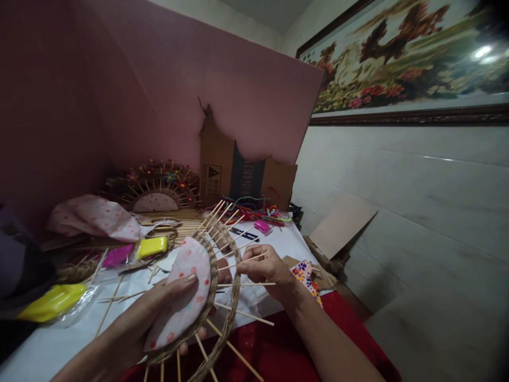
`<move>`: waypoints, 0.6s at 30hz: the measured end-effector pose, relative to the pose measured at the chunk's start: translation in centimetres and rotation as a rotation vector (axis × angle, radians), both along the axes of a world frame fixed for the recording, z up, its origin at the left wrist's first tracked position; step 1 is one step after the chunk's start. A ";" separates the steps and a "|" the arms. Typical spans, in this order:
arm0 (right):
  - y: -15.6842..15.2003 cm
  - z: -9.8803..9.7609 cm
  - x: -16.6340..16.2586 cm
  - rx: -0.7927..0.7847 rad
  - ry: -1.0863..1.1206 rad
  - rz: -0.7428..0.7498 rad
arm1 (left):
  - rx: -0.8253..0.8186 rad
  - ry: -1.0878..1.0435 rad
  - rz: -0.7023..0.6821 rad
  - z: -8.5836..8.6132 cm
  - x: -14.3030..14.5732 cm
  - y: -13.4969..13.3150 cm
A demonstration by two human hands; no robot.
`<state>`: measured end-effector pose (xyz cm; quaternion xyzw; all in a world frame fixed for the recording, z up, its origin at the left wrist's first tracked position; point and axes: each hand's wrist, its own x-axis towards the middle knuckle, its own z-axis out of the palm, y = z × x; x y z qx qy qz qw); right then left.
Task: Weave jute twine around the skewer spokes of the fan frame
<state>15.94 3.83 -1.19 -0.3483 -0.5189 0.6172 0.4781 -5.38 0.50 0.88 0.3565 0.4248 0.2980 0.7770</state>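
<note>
The half-round piece of white, red-dotted cloth edged with braided brown twine (201, 289) is held over the near side of the white-covered counter (67, 345). The left hand (149, 307) grips it, thumb on top, fingers beneath; the right hand (268, 267) pinches the outer braided brown twine band (236, 289) beside a thin pale wooden stick (229, 266). Keeping the cloth steady and the sticks evenly spread should help the band curve smoothly. At left, a clear plastic packet (88, 302) holds a yellow slab (53, 301).

There are two hands (157, 298) (267, 267) and two yellow packets (151, 247) (55, 302).
</note>
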 end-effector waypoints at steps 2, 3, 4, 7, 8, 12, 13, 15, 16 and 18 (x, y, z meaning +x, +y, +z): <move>0.0 0.0 0.1 -0.001 -0.005 0.008 | 0.008 0.011 -0.003 -0.1 -0.1 0.0; 0.0 0.0 0.1 -0.002 -0.002 0.009 | 0.012 0.012 -0.004 -0.1 -0.1 0.0; 0.0 0.1 0.1 -0.004 0.003 0.010 | 0.016 0.014 -0.001 -0.1 -0.2 0.0; 0.0 0.1 0.2 0.000 0.016 0.027 | 0.008 0.020 0.014 -0.1 -0.3 0.1; 0.1 0.0 0.2 0.005 0.018 0.031 | 0.002 0.022 0.020 0.0 -0.3 0.1; 0.2 0.0 0.1 0.003 0.015 0.018 | 0.010 0.010 0.016 -0.1 -0.3 0.1; 0.2 0.0 0.0 -0.001 0.014 0.008 | 0.014 0.007 0.012 -0.1 -0.3 0.1; 0.2 0.0 0.0 -0.003 0.009 -0.011 | 0.023 -0.004 0.006 -0.1 -0.3 0.0; 0.2 0.1 0.0 -0.006 0.006 -0.020 | 0.022 -0.008 0.006 -0.1 -0.2 0.0; 0.2 0.1 0.1 -0.014 0.001 -0.024 | 0.019 -0.014 0.021 -0.1 -0.2 0.0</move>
